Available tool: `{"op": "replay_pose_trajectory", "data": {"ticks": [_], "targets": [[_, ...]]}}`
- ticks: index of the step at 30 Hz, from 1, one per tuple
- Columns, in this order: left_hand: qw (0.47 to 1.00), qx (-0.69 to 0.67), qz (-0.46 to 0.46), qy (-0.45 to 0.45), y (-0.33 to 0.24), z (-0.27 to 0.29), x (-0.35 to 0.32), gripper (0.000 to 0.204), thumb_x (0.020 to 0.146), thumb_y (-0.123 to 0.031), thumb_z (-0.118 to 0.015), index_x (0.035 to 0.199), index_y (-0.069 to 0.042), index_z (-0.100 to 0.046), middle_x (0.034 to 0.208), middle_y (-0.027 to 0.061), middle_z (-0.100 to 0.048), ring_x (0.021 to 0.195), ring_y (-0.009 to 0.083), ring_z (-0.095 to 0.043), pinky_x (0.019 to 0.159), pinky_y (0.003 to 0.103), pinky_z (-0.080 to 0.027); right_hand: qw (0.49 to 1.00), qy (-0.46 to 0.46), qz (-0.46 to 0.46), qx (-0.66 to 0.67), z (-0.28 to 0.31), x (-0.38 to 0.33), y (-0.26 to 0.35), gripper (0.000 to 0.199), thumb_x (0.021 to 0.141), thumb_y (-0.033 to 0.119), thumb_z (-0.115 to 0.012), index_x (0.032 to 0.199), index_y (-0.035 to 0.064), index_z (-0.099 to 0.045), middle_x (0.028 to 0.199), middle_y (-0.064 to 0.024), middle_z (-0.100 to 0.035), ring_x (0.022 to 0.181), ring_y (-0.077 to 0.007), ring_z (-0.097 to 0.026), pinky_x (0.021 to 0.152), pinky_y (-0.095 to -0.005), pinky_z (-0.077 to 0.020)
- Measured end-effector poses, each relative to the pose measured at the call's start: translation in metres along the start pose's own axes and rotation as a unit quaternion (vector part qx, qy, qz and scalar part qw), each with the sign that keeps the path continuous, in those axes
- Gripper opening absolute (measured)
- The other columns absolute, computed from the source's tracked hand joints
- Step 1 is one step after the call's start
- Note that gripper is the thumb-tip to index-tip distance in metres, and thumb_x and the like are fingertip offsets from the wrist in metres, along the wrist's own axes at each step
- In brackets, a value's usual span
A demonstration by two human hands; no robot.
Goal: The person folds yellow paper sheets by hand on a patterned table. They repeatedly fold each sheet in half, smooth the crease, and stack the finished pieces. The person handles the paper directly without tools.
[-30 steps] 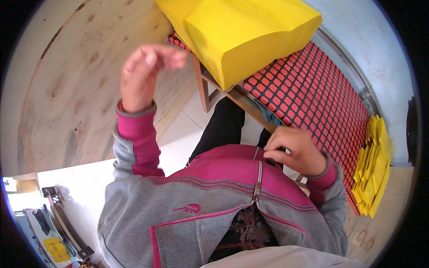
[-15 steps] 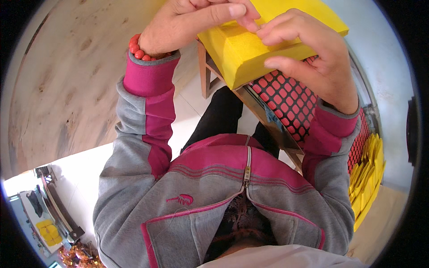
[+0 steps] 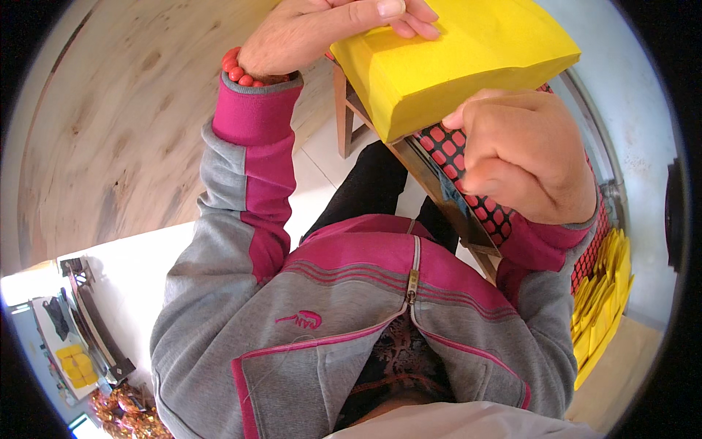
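A thick yellow block-shaped thing [image 3: 468, 55] with a smooth matte top lies at the upper middle, on a wooden-framed seat. I cannot tell whether it is one piece or a stack of sheets. Over its left end lies my left hand [image 3: 333, 29], fingers stretched out and nothing seen in them; the picture's upper edge cuts part of it off. My right hand [image 3: 530, 150] is closed, with its fingers curled in just below the block's near side. One fingertip is by the block's lower edge. What these fingers hold, if anything, is hidden.
Under the block is a seat with a red and black grid cover [image 3: 444, 150]. A bundle of folded yellow pieces [image 3: 603, 300] stands at the right by the wall. A wooden board surface [image 3: 124, 139] fills the left. Another yellow bundle [image 3: 77, 366] lies at the lower left.
My right hand has drawn away from my left hand, down toward me, and its fingers have curled in. The left hand stays over the block.
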State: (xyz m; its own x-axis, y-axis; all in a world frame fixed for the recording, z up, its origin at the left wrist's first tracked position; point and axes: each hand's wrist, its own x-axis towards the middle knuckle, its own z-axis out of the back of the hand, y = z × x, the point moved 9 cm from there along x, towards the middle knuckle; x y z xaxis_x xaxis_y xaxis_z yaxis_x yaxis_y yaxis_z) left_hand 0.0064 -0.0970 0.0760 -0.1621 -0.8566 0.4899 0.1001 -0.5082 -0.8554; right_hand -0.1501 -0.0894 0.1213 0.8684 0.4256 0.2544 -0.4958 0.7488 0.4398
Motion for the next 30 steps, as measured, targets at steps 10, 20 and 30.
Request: {"op": "replay_pose_trajectory", "data": {"ticks": [10,20,30], "targets": [[1.000,0.018,-0.011,-0.007,-0.007,-0.003,-0.001,0.028,0.103,-0.011,-0.050,0.122,0.006,-0.061,0.118,0.0145,-0.068,0.111,0.0192,-0.062,0.099,0.032,-0.047,0.976,-0.194,-0.066,0.066,0.033,-0.013,0.008,0.007,0.088,0.001,-0.067,0.094,-0.0018,-0.065,0.081,-0.0093,-0.062,0.059,-0.0158,-0.060,0.065,-0.0283,-0.0517],[0.999,-0.008,-0.018,-0.030,-0.007,-0.004,-0.011,0.025,0.102,-0.005,-0.049,0.121,0.006,-0.062,0.119,0.0162,-0.068,0.113,0.0209,-0.064,0.100,0.033,-0.049,0.963,0.034,-0.059,0.262,-0.008,-0.015,-0.015,0.028,0.092,0.033,-0.066,0.079,0.0084,-0.063,0.083,-0.0058,-0.070,0.085,-0.0241,-0.070,0.094,-0.0420,-0.0472],[0.999,-0.005,-0.007,-0.052,0.000,0.001,-0.009,0.032,0.102,-0.004,-0.048,0.132,0.007,-0.055,0.127,0.0185,-0.064,0.117,0.0201,-0.061,0.101,0.031,-0.048,0.980,-0.113,0.058,0.150,0.023,-0.005,-0.014,0.024,0.086,0.019,-0.075,0.099,0.0022,-0.063,0.106,-0.0170,-0.069,0.104,-0.0255,-0.066,0.097,-0.0409,-0.0463]]}}
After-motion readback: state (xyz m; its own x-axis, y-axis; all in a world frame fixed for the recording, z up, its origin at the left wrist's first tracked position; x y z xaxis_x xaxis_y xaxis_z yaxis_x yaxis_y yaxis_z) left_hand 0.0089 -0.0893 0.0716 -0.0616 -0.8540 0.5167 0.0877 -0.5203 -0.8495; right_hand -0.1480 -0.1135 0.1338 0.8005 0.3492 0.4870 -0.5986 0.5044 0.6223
